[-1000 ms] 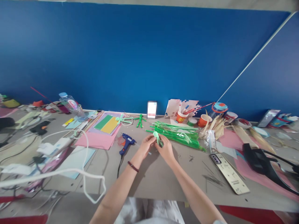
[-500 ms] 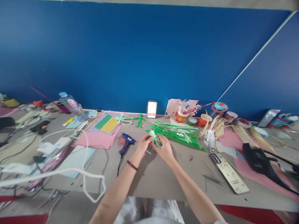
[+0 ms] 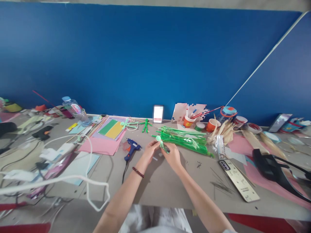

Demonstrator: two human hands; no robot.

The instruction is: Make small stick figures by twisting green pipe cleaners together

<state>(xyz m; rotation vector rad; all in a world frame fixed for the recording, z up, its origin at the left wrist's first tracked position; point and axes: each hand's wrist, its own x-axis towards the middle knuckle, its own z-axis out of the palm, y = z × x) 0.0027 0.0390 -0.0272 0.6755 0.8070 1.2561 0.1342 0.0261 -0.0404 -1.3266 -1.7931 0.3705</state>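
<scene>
Between my two hands is a pale green pipe-cleaner figure (image 3: 158,138) with a round head, held just above the table. My left hand (image 3: 151,149) pinches it near the head and upper body. Fingers of my right hand (image 3: 173,154) close on its lower part, which they partly cover. Behind my hands a darker green pipe-cleaner figure (image 3: 145,125) lies near the wall, beside a pale green one (image 3: 126,123). A bundle of green pipe cleaners (image 3: 187,139) in clear wrap is just beyond my right hand.
Left of my hands lies a blue glue gun (image 3: 132,149), its cord running to the table edge. A white cable (image 3: 91,178) loops over the front left. A phone (image 3: 239,181) and dark wire pieces (image 3: 221,187) lie right; paper cups (image 3: 189,121) stand behind.
The fingers of my right hand have shifted slightly around the figure's lower part, and the figure has turned a little. Other things stay where they were.
</scene>
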